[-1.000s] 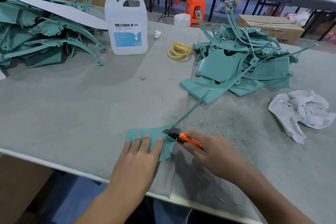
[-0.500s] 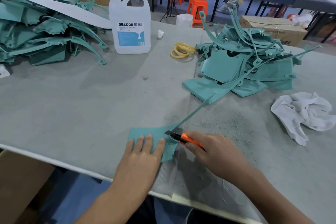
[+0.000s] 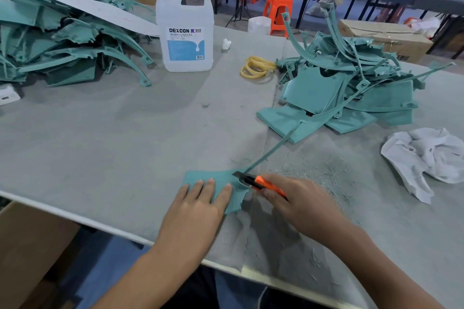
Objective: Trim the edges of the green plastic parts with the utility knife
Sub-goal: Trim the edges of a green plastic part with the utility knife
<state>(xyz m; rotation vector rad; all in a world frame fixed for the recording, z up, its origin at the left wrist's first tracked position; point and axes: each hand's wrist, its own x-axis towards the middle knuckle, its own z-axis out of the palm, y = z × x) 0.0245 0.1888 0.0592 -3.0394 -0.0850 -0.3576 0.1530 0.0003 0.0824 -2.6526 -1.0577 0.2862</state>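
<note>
Thin teal-green moulded plastic part (image 3: 221, 174), flat panel w/ a long narrow arm, lies flat on the grey felt-covered table (image 3: 125, 133) near its front edge, right in front of the person. Left hand (image 3: 198, 206) is spread on the panel, fingers straight, pressing down, gripping nothing. Right hand (image 3: 298, 198) is curled round the orange-handled utility knife (image 3: 256, 180), blade end at the panel's right edge where the arm starts. Part prob. light; panel stiffish, arm looks whippy. Smooth, so may skid w/o pressure. Best hold: flat palm near cut line, fingers off blade path, not by the arm.
</note>
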